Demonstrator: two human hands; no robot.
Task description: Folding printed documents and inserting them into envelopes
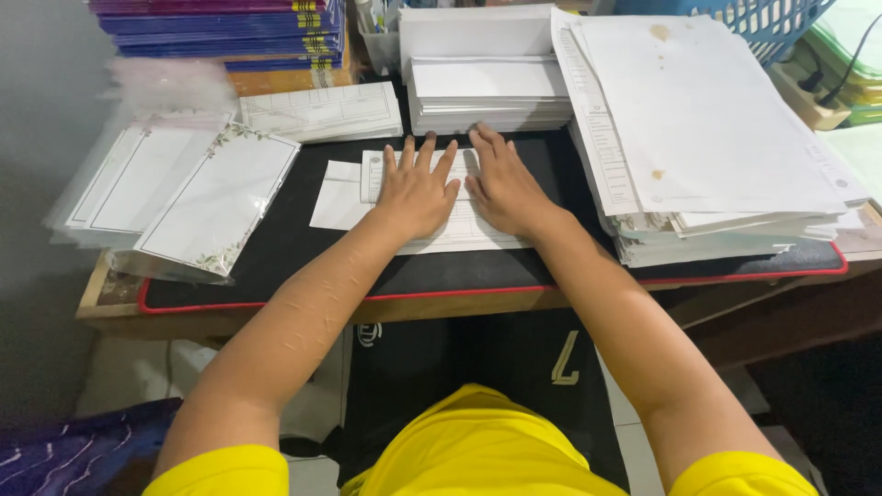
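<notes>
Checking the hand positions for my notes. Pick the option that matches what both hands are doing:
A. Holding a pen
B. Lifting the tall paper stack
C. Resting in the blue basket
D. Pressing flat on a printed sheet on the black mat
D: the left hand and right hand lie palm-down, fingers spread, on the printed sheet on the black mat.

Clear plastic packets of white cards (175,188) lie left.

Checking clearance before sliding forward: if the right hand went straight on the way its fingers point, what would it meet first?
Probably the stack of white envelopes. The right hand lies flat on the printed sheet, fingertips pointing away from the body and close to the stack's front edge; the exact gap is unclear.
</notes>
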